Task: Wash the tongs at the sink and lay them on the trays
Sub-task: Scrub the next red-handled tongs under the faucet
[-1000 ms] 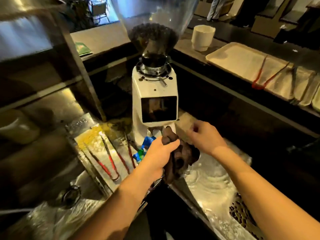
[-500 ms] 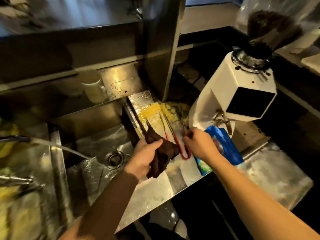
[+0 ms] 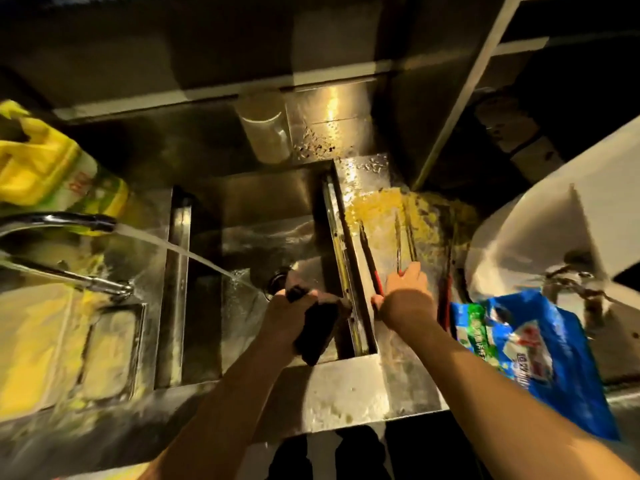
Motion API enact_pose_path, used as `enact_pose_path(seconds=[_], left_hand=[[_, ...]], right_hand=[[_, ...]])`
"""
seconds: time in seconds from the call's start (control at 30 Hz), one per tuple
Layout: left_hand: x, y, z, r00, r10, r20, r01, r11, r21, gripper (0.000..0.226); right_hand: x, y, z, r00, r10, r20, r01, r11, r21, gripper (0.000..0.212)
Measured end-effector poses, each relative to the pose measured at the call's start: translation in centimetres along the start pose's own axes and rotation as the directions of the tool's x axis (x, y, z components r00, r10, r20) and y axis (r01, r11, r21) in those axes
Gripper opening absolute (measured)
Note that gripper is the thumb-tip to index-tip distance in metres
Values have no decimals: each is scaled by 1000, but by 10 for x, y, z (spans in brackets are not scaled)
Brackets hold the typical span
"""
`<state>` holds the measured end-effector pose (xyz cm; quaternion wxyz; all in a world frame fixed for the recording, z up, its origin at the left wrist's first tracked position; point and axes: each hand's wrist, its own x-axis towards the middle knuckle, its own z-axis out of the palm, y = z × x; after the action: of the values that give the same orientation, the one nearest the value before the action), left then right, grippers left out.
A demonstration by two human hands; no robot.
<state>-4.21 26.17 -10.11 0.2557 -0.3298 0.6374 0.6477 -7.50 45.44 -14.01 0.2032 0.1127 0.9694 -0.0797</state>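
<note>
1. Now we're fetching tongs (image 3: 370,261) off the bench (image 3: 349,389), at three o'clock from the sink (image 3: 249,202).
2. Our right hand (image 3: 405,299) curls its fingers onto them; the left hand (image 3: 287,317) grips a dark cloth (image 3: 317,327).
3. Next, likely lift them under the water.

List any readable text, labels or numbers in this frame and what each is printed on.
No text can be read for certain.
Yellow jug: red characters on its label, too blurred to read.
Blue bag: white and red characters on a light panel, smeared by motion, not readable.
Green packet at the bag's left edge: a line of white print, too small and blurred.
White machine, faucet and sink: no print visible.
</note>
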Motion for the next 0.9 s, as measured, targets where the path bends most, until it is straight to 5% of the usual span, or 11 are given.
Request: enact_pose_path(seconds=[0.13,0.3,0.43,0.57,0.77,0.9], left_hand=[[2,-1,-6,999,34,-3,-34,988,-151,15],[-5,5,-42,981,186,52,-162,938,-305,8],[-8,13,-89,913,409,15,-337,772,-539,32],[-20,23,-134,888,457,-42,-382,687,-619,58],[-16,28,-182,968,237,-83,-234,729,-643,41],[-6,49,-179,957,220,-188,-276,887,-370,6]], right_hand=[[1,-2,-7,999,11,-37,-6,990,138,29],[-19,-25,-39,971,-169,-166,218,915,339,25],[-48,-79,-64,946,-271,176,1,548,837,7],[-77,-130,-69,821,-415,393,-293,285,913,20],[-102,-194,-55,714,-499,492,-417,261,871,22],[-114,-221,-44,715,-488,501,-401,301,865,14]])
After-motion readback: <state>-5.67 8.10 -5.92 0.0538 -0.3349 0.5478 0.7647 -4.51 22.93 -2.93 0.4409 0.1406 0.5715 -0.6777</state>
